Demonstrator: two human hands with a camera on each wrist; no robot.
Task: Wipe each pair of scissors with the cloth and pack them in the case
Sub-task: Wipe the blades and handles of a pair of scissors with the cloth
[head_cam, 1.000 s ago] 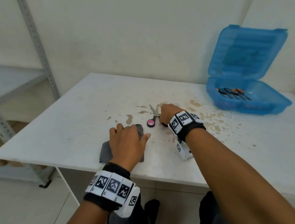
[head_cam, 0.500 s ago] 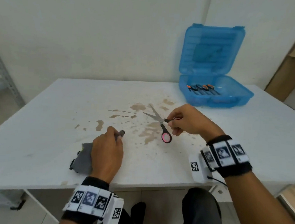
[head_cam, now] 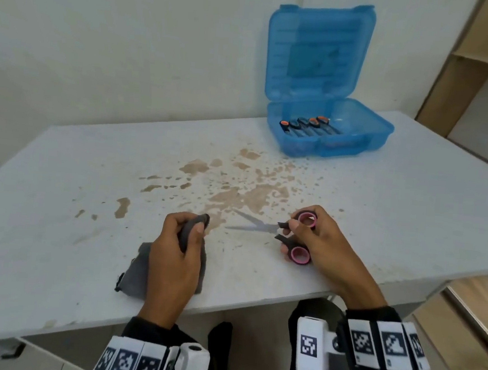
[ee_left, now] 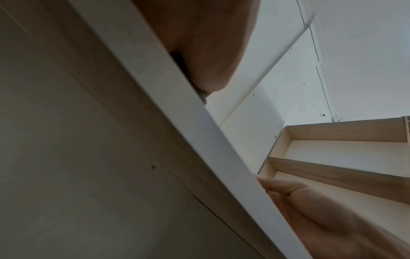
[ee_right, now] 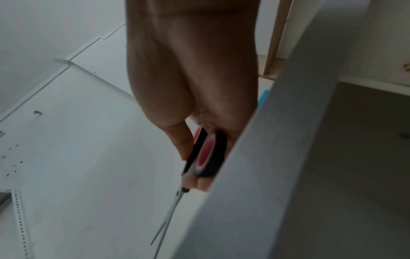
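My right hand (head_cam: pixel 305 238) holds a pair of scissors (head_cam: pixel 265 227) with black and pink handles just above the table, their blades slightly parted and pointing left. In the right wrist view the scissors (ee_right: pixel 200 157) sit in my curled fingers (ee_right: pixel 195 183) beside the table edge. My left hand (head_cam: pixel 186 233) grips a fold of the grey cloth (head_cam: pixel 138 274), the rest of which lies on the table near the front edge. The blade tips end a short way right of the cloth. The blue case (head_cam: pixel 369 139) stands open at the back right with several scissors (head_cam: pixel 305 127) inside.
The white table (head_cam: pixel 76 186) has brown stains (head_cam: pixel 236 196) across its middle. A wooden shelf unit (head_cam: pixel 480 57) stands at the right, beyond the table. In the left wrist view only the table edge (ee_left: pixel 177 122) and parts of my hands show.
My right hand has lifted the scissors off the table and brought them nearer, blades now pointing left at the cloth. My left hand has bunched up a fold of the cloth.
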